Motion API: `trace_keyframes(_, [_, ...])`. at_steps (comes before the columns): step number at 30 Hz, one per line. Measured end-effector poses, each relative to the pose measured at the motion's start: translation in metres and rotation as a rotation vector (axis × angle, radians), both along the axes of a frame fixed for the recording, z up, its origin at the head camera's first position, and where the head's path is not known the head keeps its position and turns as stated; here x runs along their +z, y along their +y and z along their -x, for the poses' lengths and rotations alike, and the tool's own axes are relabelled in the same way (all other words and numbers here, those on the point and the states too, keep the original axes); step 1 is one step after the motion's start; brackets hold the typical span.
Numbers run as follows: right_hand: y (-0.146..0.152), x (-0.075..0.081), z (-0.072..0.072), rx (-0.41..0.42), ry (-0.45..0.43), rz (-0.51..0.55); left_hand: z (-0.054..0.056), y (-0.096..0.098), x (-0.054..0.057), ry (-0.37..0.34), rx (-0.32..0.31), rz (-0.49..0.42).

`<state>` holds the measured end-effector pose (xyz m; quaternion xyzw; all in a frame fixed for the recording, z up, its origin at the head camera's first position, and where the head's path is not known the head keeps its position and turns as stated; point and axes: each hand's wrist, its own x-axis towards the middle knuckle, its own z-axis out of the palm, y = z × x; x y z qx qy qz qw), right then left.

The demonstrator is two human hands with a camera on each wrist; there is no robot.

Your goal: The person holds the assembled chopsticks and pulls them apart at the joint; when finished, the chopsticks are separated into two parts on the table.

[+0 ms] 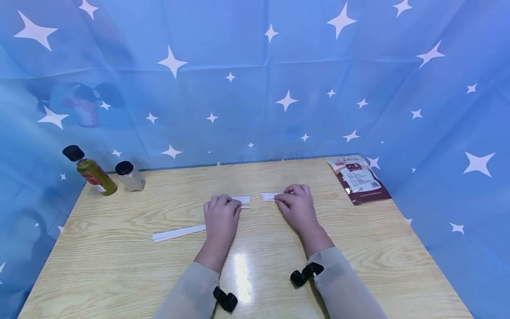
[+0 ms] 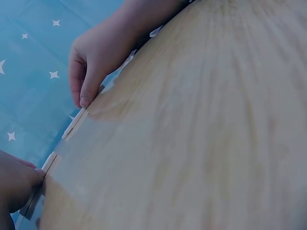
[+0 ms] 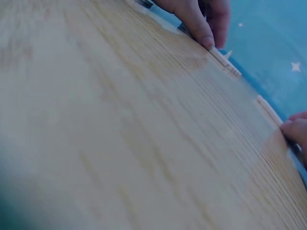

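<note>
In the head view, my left hand [image 1: 221, 217] bends over some thin white sticks [image 1: 245, 200], pinching them near their right ends. One stick end lies slightly apart, below the others. Across a small gap, my right hand [image 1: 296, 208] grips a similar white bunch [image 1: 268, 196] between thumb and fingertips; the rest of it is hidden. More white sticks [image 1: 177, 233] lie slanted left of my left hand, partly covered by it. The right wrist view shows the left thumb against a flat white strip [image 3: 225, 62]. Both bunches are low on the tabletop.
A wooden table [image 1: 119, 274] stands against a blue star-patterned curtain [image 1: 247, 97]. At the back left are an oil bottle [image 1: 94, 176] with a black cap and a black-lidded jar [image 1: 130, 177]. A maroon and white pouch [image 1: 360, 181] lies at the back right.
</note>
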<state>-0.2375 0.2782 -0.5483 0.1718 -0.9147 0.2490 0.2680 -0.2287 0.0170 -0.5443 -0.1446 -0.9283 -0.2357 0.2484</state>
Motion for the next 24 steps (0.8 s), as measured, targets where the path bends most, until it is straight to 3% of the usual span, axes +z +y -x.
trace_keyframes(14, [-0.001,-0.0015,0.001,-0.054,-0.081,0.079,0.0003,-0.0002,0.0016,-0.011,0.008,0.027])
trace_keyframes(24, [-0.0013,-0.0011,0.0018,-0.051,-0.086,0.08,0.0002,0.0006,0.0028,0.035,0.028,0.048])
